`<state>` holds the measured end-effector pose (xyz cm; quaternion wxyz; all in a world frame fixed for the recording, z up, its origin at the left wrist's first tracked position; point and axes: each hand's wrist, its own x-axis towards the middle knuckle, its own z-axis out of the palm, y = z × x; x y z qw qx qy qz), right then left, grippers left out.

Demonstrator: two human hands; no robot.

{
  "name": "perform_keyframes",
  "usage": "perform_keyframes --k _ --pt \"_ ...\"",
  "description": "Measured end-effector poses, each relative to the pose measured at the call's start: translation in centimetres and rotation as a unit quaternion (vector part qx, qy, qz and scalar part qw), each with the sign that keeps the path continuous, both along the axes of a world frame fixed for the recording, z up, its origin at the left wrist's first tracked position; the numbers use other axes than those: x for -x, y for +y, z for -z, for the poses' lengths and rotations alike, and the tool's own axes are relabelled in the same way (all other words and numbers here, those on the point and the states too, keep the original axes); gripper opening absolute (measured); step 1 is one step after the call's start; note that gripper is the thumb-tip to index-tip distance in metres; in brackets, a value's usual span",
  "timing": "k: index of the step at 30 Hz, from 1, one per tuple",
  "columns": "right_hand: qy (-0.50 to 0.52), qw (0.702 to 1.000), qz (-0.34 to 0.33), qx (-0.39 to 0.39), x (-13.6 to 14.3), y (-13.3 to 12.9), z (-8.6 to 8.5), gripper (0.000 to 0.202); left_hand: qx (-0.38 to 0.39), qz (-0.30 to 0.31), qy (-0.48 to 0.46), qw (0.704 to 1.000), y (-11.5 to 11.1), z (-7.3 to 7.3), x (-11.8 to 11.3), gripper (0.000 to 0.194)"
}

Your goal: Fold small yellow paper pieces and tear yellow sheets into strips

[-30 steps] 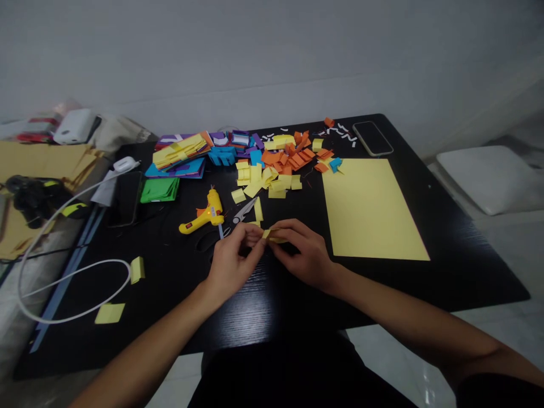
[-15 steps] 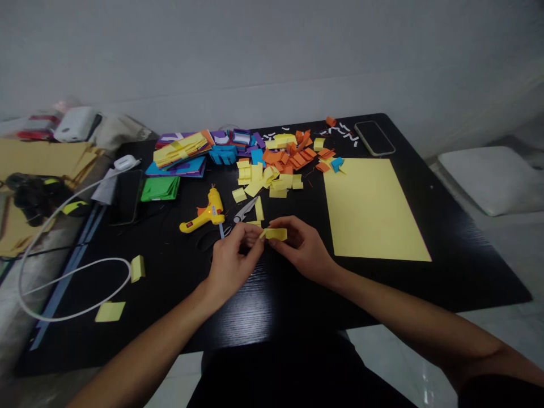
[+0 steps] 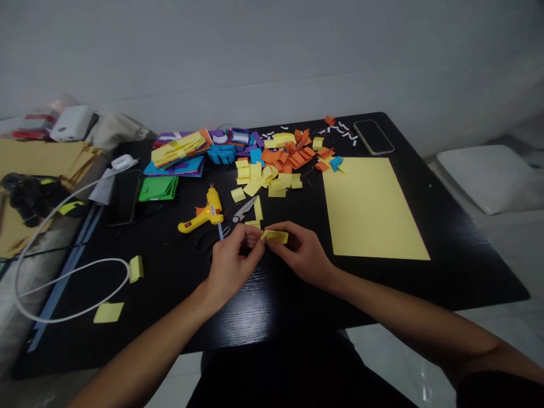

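Observation:
A small folded piece of yellow paper [image 3: 277, 237] is pinched between my two hands above the black table. My left hand [image 3: 234, 256] grips its left end with thumb and fingers. On the other side, my right hand [image 3: 302, 252] holds it from the right and below, its fingertips partly hidden behind the paper. Just beyond my left hand lie scissors [image 3: 245, 209], blades pointing away, their handles partly covered. A yellow glue gun [image 3: 207, 213] rests left of them. Loose yellow paper pieces [image 3: 258, 208] lie beside the blades.
Folded yellow and orange paper pieces [image 3: 293, 156] are heaped at the back. A large yellow sheet [image 3: 374, 209] lies on the right, with a phone [image 3: 374, 137] behind it. Stacked coloured paper [image 3: 181, 152] sits back left. A white cable [image 3: 72, 272] loops over the left edge.
The folded yellow paper has tilted slightly in my fingers, and my right hand's fingers have shifted a little around it. The view has moved slightly; the things on the table stay put.

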<state>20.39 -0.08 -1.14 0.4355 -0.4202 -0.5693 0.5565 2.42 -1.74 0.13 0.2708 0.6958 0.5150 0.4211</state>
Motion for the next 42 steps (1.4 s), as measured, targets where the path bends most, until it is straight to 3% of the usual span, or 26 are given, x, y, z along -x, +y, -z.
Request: perform_keyframes --k 5,35,42 --pt "-0.048 0.998 0.026 -0.035 -0.01 -0.05 -0.02 0.018 -0.011 -0.002 0.014 1.0 -0.05 0.11 -0.02 0.008" --pt "-0.039 0.999 0.028 -0.02 0.06 -0.13 0.23 0.017 -0.014 0.015 0.041 0.999 -0.11 -0.05 0.04 0.008" --pt "-0.049 0.997 0.019 -0.056 0.0 -0.32 -0.38 0.021 -0.057 0.015 0.063 0.996 -0.04 0.14 0.11 0.013"
